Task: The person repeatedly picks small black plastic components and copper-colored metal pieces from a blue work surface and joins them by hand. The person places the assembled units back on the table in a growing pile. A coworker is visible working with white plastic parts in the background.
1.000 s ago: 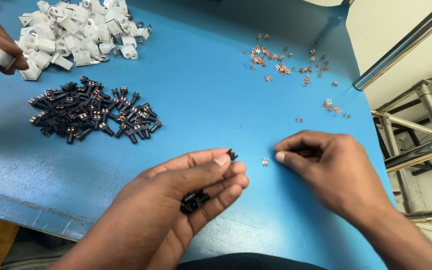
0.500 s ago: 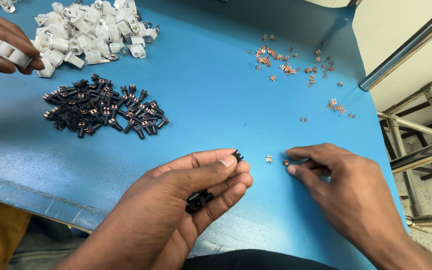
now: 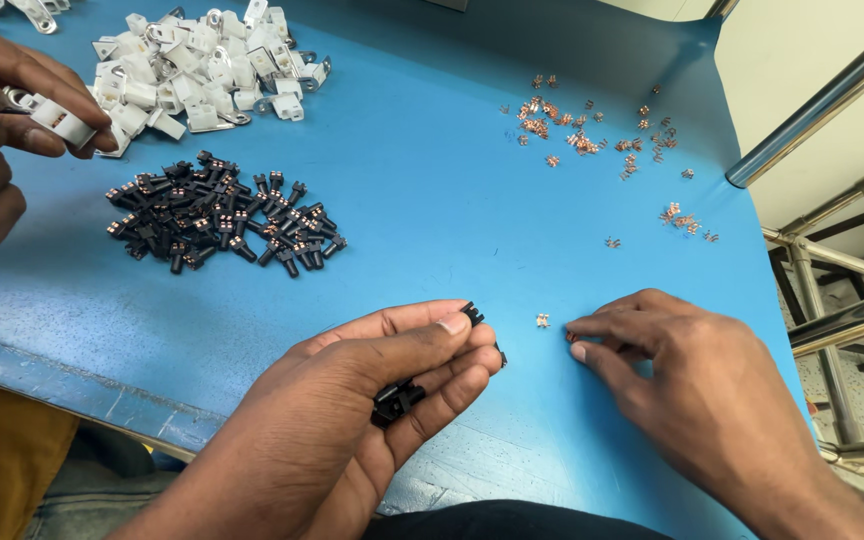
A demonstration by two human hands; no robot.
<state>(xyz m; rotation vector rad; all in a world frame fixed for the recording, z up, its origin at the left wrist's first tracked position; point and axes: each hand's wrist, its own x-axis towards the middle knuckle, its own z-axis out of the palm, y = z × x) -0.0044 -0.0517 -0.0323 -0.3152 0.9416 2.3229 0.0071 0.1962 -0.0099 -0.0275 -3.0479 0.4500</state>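
Blue bench, smooth. Left hand curled shut, pinching small black plastic connector at fingertips, more black pieces in palm. Right hand flat, fingertips closing on tiny copper clip lying on bench

The right hand was slid lower and a little rightward across the blue table, its fingertips pressed flat on the surface just right of a small copper contact, which was left lying uncovered between the two hands. The left hand was kept closed, but a black plastic piece pinched at thumb and forefinger was tipped up slightly, and the spare black pieces in the palm were shown more. The co-worker's hands at the far left edge were brought further into view, a white clip gripped between the fingers.
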